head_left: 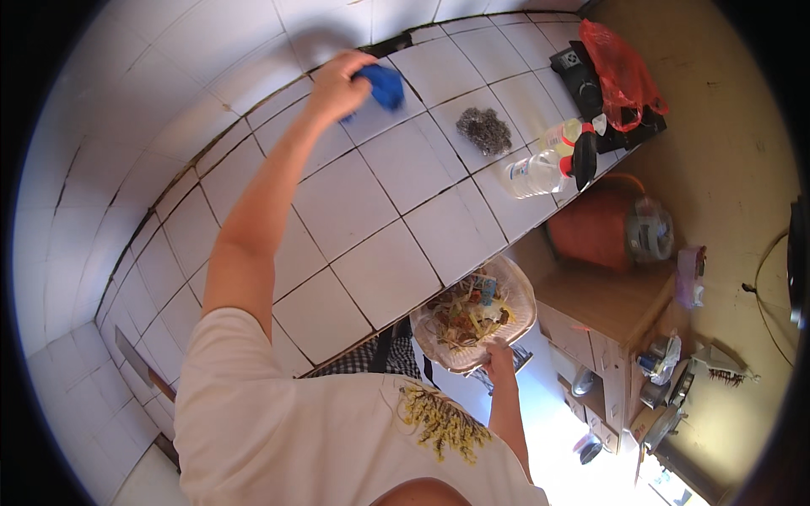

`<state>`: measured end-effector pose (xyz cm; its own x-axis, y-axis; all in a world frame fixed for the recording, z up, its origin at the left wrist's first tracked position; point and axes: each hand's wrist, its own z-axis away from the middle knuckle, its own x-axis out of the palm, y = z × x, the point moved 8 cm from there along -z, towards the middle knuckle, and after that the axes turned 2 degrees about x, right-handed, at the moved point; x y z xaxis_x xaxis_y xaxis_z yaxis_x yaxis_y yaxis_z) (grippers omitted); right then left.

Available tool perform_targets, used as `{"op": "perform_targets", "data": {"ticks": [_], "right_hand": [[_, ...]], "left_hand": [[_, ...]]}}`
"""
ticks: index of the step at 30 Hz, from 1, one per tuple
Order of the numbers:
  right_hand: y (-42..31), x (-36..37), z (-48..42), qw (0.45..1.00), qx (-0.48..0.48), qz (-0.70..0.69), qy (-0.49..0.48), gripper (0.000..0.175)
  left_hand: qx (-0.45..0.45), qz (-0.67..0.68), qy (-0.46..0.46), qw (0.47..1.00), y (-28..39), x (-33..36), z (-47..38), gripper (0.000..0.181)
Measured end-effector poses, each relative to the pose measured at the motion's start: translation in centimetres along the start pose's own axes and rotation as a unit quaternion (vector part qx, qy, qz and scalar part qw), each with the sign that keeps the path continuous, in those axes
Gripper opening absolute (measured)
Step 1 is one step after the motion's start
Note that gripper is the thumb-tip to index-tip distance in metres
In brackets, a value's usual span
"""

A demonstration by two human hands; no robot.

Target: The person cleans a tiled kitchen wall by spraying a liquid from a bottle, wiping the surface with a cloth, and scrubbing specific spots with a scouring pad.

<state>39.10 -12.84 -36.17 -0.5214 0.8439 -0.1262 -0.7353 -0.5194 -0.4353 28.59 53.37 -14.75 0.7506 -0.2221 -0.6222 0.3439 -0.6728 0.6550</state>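
My left hand [342, 88] reaches to the back of the white tiled counter [373, 183]. It grips a crumpled blue cloth [383, 87], which is blurred and lies close to the tiles near the wall. My right hand [500, 357] holds the near rim of a pale, ribbed plastic basin [522, 294] beside the counter's front edge. Food scraps [471, 316], apparently peelings, and a bit of blue wrapper lie inside the basin. On the counter to the right of the cloth sits a steel wool scrubber [484, 131].
Two clear bottles [538, 174] with red caps stand near the counter's right edge. Behind them is a black stove [579, 79] with a red plastic bag [623, 76] on it. A knife [142, 364] lies at far left. Right of the counter are a red gas cylinder [588, 221] and a wooden cabinet [607, 303].
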Motion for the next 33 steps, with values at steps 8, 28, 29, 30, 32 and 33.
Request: {"op": "perform_targets", "data": {"ticks": [8,28,29,30,32,33], "right_hand": [[0.0,0.9,0.7,1.0,0.017,0.013,0.019,0.05],[-3.0,-1.8,-6.0,0.986,-0.039,0.1,-0.131,0.031],[-2.9,-2.1,-6.2,0.985,-0.033,0.107,-0.133,0.032],[-3.1,-2.0,-6.2,0.984,-0.028,0.113,-0.134,0.033],[-3.0,-1.6,-5.9,0.983,-0.023,0.117,-0.137,0.035],[-2.8,-1.7,-5.8,0.984,-0.023,0.111,-0.136,0.036]], "left_hand": [[0.039,-0.163,-0.105,0.98,1.1,11.2,1.5,0.021],[-0.111,0.213,0.063,0.969,18.0,-1.4,30.1,0.031],[-0.15,0.173,0.105,0.968,15.4,-4.7,30.9,0.031],[-0.197,0.148,0.153,0.957,13.4,-8.6,31.8,0.029],[-0.256,0.08,0.257,0.928,7.1,-16.5,36.1,0.029],[-0.281,-0.018,0.288,0.915,5.9,-20.1,37.9,0.029]]}}
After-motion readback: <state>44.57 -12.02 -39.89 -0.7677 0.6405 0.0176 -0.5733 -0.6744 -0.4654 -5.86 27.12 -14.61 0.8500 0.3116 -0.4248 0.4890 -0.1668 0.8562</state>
